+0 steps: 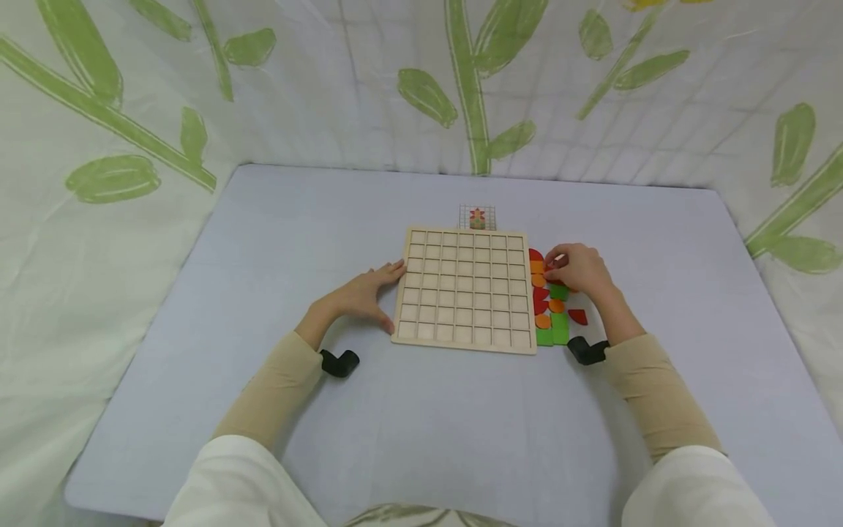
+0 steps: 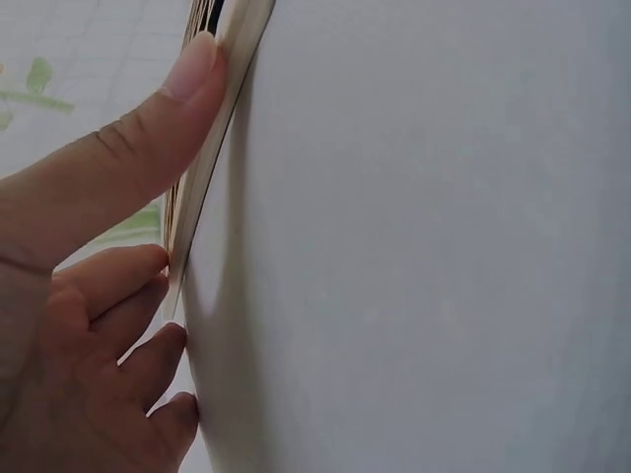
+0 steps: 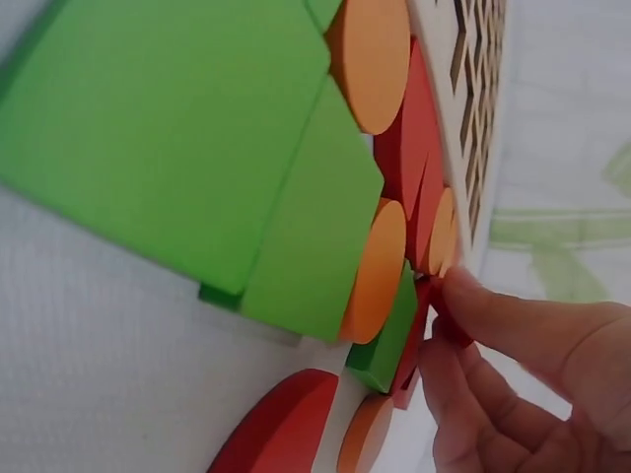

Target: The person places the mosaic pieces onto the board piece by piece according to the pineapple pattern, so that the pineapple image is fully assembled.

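A square wooden grid board (image 1: 465, 290) lies on the table with its cells bare. My left hand (image 1: 364, 295) is spread along its left side, thumb and fingertips touching the rim; in the left wrist view the thumb (image 2: 138, 148) lies against the board's edge (image 2: 212, 148). At the board's right side, my right hand (image 1: 579, 269) pinches a small red block (image 3: 454, 328) between thumb and fingers. Its full shape is hidden by the fingers. Below it are green blocks (image 3: 306, 227), orange round blocks (image 3: 375, 271) and red blocks (image 3: 409, 148), close together.
A small pattern card (image 1: 477, 217) with a gridded red, orange and green figure sits at the board's far edge. One red quarter-round block (image 1: 577, 317) lies apart, to the right of the other blocks. Behind the table (image 1: 296, 212) hangs a leaf-patterned curtain (image 1: 296, 110).
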Demonstrator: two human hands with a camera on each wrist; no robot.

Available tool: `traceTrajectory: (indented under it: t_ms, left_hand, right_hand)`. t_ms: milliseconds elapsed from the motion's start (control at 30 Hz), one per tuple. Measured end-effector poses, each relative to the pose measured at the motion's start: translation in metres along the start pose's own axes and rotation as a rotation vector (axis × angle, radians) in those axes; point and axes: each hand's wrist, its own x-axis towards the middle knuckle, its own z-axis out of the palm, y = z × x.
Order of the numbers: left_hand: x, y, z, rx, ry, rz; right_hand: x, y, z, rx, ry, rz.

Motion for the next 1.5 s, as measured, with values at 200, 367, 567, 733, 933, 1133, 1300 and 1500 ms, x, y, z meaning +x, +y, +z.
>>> traceTrajectory:
  t_ms: [200,367,567,733,933,1133,1300,1500]
  left_hand:
    - [0.0,0.004,-0.002,0.017,-0.012,-0.012]
    - [0.001,0.006,-0.003,0.025,-0.022,-0.024]
    - [0.001,0.007,-0.003,0.024,-0.032,-0.034]
    - [0.001,0.005,-0.002,0.023,-0.034,-0.032]
    - [0.002,0.003,-0.002,0.03,-0.035,-0.037]
    - [0.001,0.005,-0.001,0.026,-0.039,-0.039]
    - [0.001,0.006,-0.001,0.03,-0.048,-0.045]
    - [0.002,0.007,-0.001,0.022,-0.05,-0.04]
  right_hand:
    - [-0.002,-0.001,-0.001,0.067,0.039,0.04]
    - [-0.002,-0.002,0.001,0.121,0.087,0.032]
    - [0.0,-0.005,0.004,0.187,0.146,0.0]
    - [0.004,-0.01,0.01,0.34,0.142,-0.016]
    - [0.011,-0.018,0.018,0.466,0.08,0.027]
    - [0.018,-0.027,0.024,0.585,0.028,0.016]
    - [0.025,-0.034,0.032,0.704,-0.02,-0.003]
    - [0.031,-0.044,0.04,0.739,-0.017,0.0]
